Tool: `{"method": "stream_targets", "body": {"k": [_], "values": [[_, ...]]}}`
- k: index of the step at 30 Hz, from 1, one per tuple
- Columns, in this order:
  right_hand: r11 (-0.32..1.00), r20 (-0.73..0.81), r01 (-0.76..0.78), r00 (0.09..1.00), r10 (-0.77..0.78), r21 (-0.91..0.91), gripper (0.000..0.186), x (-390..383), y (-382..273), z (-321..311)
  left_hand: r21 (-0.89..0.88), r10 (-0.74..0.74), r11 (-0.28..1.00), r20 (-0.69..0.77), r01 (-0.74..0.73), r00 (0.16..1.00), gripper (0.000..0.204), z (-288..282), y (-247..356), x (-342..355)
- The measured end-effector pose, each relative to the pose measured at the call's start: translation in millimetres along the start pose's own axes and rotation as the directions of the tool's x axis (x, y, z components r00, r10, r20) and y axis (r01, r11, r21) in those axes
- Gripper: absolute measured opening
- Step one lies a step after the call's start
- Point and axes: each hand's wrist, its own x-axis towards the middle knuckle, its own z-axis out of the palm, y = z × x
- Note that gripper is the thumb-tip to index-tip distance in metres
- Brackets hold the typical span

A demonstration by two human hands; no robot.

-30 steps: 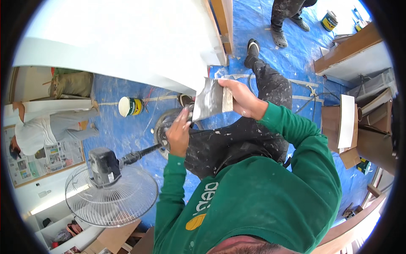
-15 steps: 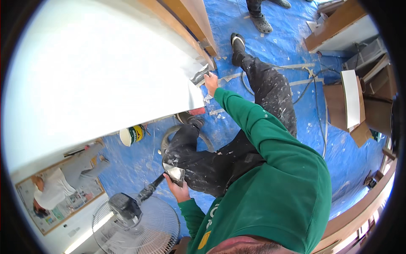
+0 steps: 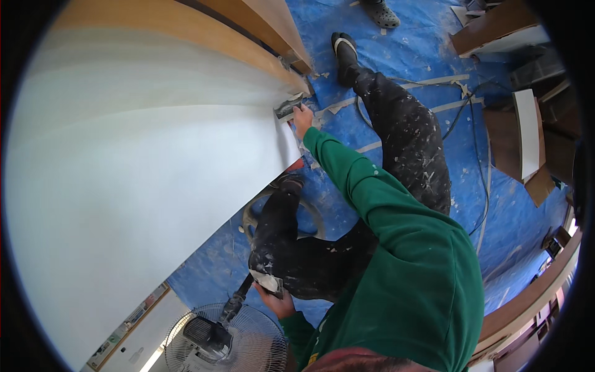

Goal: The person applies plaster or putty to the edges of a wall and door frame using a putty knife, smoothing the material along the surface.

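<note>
My right hand point(image 3: 302, 121) grips a plastering trowel point(image 3: 286, 111) and holds its blade against the low corner of a white wall point(image 3: 155, 167), just by the wooden trim point(image 3: 291, 75). Closer to my body, my left hand point(image 3: 278, 302) is closed around a small flat plaster board point(image 3: 278, 289). White plaster point(image 3: 265, 280) lies heaped on that board, beside my bent knee. How the left fingers wrap underneath is partly hidden.
Blue sheeting point(image 3: 211, 260) with tape strips covers the floor. A standing fan point(image 3: 211, 338) is close to my left hand. Cables point(image 3: 480, 167) and cardboard point(image 3: 502, 139) lie on the right. Another person's shoe point(image 3: 385, 15) shows at the far edge.
The view has shifted, so the wall fills more of the left side and hides the bucket. The trowel has moved slightly along the wall's corner. Both hands keep their hold.
</note>
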Motion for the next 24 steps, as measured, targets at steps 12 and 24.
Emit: {"method": "stream_targets", "body": {"k": [12,24], "values": [[0.994,-0.072,0.057,0.995,-0.065,-0.097,0.027,-15,-23,39,-0.202,-0.076,0.977,-0.046,0.066,0.996,0.05,8,2,5],[0.964,-0.088,0.25,0.962,-0.258,-0.09,0.03,-66,-78,104,-0.28,-0.025,0.959,0.032,0.033,0.999,0.052,10,-5,11]]}}
